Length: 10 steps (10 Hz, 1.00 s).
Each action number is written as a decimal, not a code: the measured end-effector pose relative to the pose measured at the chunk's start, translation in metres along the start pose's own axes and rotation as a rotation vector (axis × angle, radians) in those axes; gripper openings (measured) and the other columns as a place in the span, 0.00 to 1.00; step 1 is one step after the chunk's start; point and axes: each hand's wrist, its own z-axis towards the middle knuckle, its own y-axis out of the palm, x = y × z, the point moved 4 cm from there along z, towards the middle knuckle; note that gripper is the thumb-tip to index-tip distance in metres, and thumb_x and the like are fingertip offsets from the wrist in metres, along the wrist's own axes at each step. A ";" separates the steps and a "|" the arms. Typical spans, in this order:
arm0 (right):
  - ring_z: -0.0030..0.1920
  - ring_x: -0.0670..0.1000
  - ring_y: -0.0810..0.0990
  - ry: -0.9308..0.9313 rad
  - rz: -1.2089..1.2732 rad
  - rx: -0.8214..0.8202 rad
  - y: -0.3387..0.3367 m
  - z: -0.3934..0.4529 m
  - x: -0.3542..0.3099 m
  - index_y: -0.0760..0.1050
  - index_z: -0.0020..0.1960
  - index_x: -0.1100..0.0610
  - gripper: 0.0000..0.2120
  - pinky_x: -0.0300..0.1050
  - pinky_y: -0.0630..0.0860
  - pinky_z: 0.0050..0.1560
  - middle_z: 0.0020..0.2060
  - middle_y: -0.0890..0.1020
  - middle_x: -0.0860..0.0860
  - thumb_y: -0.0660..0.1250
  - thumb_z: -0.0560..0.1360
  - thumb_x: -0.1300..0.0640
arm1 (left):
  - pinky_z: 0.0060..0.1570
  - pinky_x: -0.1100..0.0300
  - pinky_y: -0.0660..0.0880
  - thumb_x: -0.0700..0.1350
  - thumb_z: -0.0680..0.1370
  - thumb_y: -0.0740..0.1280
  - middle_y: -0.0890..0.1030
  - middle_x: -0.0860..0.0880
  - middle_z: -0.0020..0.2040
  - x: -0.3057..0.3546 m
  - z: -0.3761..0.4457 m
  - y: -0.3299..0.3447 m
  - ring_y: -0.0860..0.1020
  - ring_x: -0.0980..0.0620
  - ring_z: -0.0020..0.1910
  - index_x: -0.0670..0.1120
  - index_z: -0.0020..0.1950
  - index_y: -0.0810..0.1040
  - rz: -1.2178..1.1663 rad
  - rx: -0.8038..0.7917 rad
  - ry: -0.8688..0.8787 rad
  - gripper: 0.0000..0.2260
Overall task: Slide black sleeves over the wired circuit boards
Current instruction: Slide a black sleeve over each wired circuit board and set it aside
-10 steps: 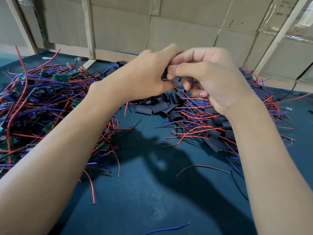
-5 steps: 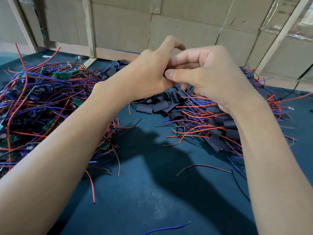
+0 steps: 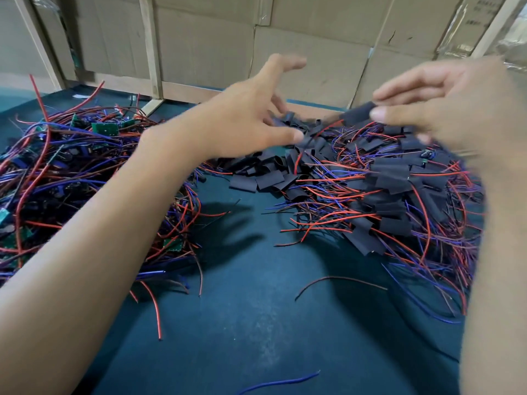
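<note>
Loose offcuts lie nearest the camera: a blue wire (image 3: 281, 382) and a red wire (image 3: 152, 310) on the dark green mat (image 3: 242, 323), strays that fell clear of the heaps. Beyond them the mat's bare middle separates two piles, an arrangement that looks deliberate: unfinished stock on one side, finished on the other.

On the left, the unsleeved pile (image 3: 71, 172) is a tangle of red and blue leads with green circuit boards (image 3: 104, 128) showing bare among them. On the right, the sleeved pile (image 3: 393, 201) holds boards already covered in black tubing, their leads trailing toward the centre. Between the two, farther back, the loose black sleeves (image 3: 265, 178) lie in a small heap within easy reach of either hand.

The left hand (image 3: 242, 121) hovers over that heap with fingers spread and nothing in it, probably reaching for the next sleeve. The right hand (image 3: 456, 106), blurred by motion, pinches a sleeved board (image 3: 358, 113) between thumb and fingers above the finished pile, a red lead hanging from it; it seems about to be dropped there as done.

Cardboard boxes (image 3: 299, 55) and a wooden frame (image 3: 151, 47) close off the back of the bench, keeping the piles from sliding away.
</note>
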 end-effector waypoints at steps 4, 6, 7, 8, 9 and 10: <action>0.47 0.51 0.80 0.427 -0.521 -0.121 -0.038 -0.006 0.048 0.82 0.44 0.46 0.12 0.44 0.70 0.51 0.45 0.83 0.46 0.82 0.65 0.48 | 0.54 0.57 0.76 0.48 0.75 0.75 0.80 0.45 0.49 -0.073 -0.028 -0.015 0.80 0.43 0.53 0.42 0.52 0.80 0.859 -0.579 -0.678 0.12; 0.51 0.48 0.82 0.257 -0.439 -0.242 -0.006 -0.004 0.012 0.80 0.47 0.43 0.14 0.46 0.73 0.55 0.46 0.85 0.43 0.81 0.64 0.45 | 0.35 0.61 0.72 0.45 0.74 0.75 0.80 0.52 0.32 -0.067 -0.028 -0.022 0.77 0.54 0.33 0.49 0.35 0.81 0.613 -0.440 -0.496 0.08; 0.51 0.49 0.83 0.217 -0.430 -0.345 0.015 -0.007 0.000 0.81 0.51 0.43 0.18 0.48 0.74 0.59 0.47 0.85 0.44 0.79 0.64 0.43 | 0.51 0.55 0.77 0.47 0.76 0.73 0.83 0.59 0.40 -0.057 -0.019 -0.025 0.80 0.56 0.43 0.55 0.41 0.83 0.501 -0.411 -0.349 0.05; 0.50 0.49 0.84 0.171 -0.398 -0.402 0.030 -0.010 -0.009 0.83 0.54 0.45 0.18 0.50 0.76 0.62 0.46 0.86 0.45 0.78 0.66 0.43 | 0.53 0.53 0.76 0.51 0.79 0.69 0.81 0.60 0.43 -0.036 -0.014 -0.020 0.79 0.54 0.46 0.58 0.43 0.79 0.402 -0.347 -0.219 0.05; 0.47 0.44 0.85 0.097 -0.361 -0.423 0.040 -0.011 -0.015 0.84 0.52 0.43 0.15 0.48 0.77 0.62 0.43 0.87 0.41 0.75 0.68 0.39 | 0.44 0.59 0.75 0.50 0.80 0.67 0.82 0.56 0.43 -0.017 -0.009 -0.015 0.80 0.53 0.43 0.56 0.46 0.78 0.189 -0.241 -0.140 0.04; 0.48 0.51 0.86 0.042 -0.226 -0.447 0.056 -0.012 -0.020 0.85 0.51 0.46 0.13 0.58 0.80 0.60 0.41 0.88 0.46 0.74 0.71 0.40 | 0.48 0.50 0.77 0.47 0.82 0.65 0.84 0.50 0.42 0.001 -0.008 -0.014 0.80 0.42 0.43 0.52 0.47 0.77 0.016 -0.199 -0.085 0.04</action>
